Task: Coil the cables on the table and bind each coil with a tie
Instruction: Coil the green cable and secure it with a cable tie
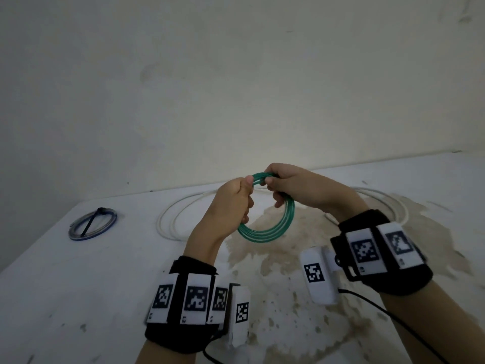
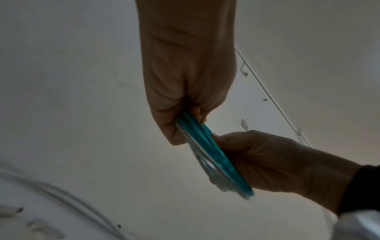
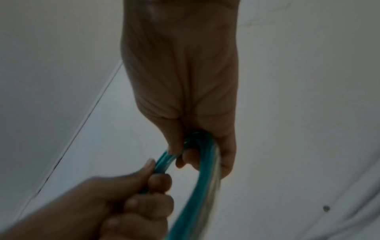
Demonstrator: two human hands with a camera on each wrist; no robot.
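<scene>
- Gripping the green cable coil (image 1: 273, 227) with both hands, the person holds it up above the white bench (image 1: 78, 285), clear of the surface.
- The left hand (image 1: 231, 203) has its fingers curled round the coil's upper left arc, thumb pressed over the strands; the left wrist view shows that hand (image 2: 185, 84) clenched on the coil (image 2: 213, 155) edge-on.
- The right hand (image 1: 291, 187) clutches the coil's top, fingers wrapped round the strands just beside the left hand's thumb; in the right wrist view the right hand (image 3: 185, 91) has the strands (image 3: 197, 186) running through its closed fingers, and the left hand (image 3: 127, 204) grips them lower down.
- Several loops hang below the hands in a rough ring.
- Behind the green coil, a loose white cable (image 1: 173, 219) sprawls on the bench in wide loops.
- Well left of the green coil, a small bluish coil (image 1: 76, 229) lies flat on the bench, a black tie (image 1: 90, 222) fastened across it.
</scene>
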